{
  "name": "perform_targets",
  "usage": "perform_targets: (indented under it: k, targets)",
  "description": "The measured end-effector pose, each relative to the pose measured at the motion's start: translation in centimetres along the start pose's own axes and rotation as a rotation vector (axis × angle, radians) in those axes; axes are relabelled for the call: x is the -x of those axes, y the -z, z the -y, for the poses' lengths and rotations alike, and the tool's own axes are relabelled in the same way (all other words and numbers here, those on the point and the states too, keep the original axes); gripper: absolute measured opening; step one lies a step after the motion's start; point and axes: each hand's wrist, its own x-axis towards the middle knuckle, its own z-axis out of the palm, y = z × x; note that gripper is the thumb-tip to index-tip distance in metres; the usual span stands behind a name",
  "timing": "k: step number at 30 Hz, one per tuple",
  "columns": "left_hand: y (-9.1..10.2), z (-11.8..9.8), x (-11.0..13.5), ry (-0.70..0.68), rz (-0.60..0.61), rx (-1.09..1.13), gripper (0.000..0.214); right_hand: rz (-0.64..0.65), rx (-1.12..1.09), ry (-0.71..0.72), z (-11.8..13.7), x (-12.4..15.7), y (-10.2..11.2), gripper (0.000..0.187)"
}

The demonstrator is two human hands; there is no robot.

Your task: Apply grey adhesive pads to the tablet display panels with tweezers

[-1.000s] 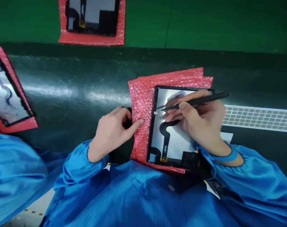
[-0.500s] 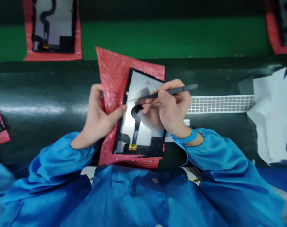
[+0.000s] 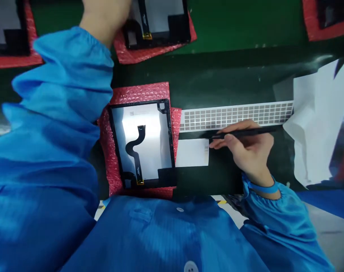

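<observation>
My left hand [image 3: 106, 17] reaches up to the top edge of the head view. Its fingers are cut off or smeared there, beside a display panel [image 3: 163, 19] on red bubble wrap. In front of me another display panel [image 3: 151, 162] lies back side up on red bubble wrap [image 3: 112, 166]. A black curved ribbon cable [image 3: 130, 148] runs across its silvery back. To the right, my right hand [image 3: 251, 149] is closed round dark tweezers [image 3: 245, 132]. Their tip points left, close to the right end of a white card [image 3: 191, 153].
A white strip [image 3: 236, 115] with a grid of small grey labels lies beyond my right hand. Crumpled white paper [image 3: 316, 124] is at the right. More panels on red wrap lie at the far left [image 3: 7, 41] and far right [image 3: 333, 15].
My left hand has left the bubble wrap it gripped and moved up to the top edge. My right hand has moved right, off the panel, still holding the tweezers. A panel now lies flat at the centre.
</observation>
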Motion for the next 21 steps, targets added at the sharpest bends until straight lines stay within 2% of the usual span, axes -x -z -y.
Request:
perform_targets:
  k: [5, 11, 15, 21]
  targets:
    - [-1.1, -6.0, -0.4, 0.037, 0.157, 0.138, 0.052, 0.004, 0.051, -0.043, -0.5, 3.4, 1.3, 0.009]
    - [-2.4, -10.9, -0.5, 0.036, 0.274, 0.194, 0.076, -0.001, 0.084, -0.029, -0.5, 3.5, 1.2, 0.012]
    - [-3.4, -12.2, -0.1, 0.059, 0.29, 0.158, 0.078, 0.005, 0.09, 0.0, -0.4, 3.1, 1.2, 0.012]
    - [-3.8, -12.1, 0.0, 0.066, 0.269, 0.156, 0.077, 0.007, 0.113, -0.006, -0.2, 2.8, 1.2, 0.008]
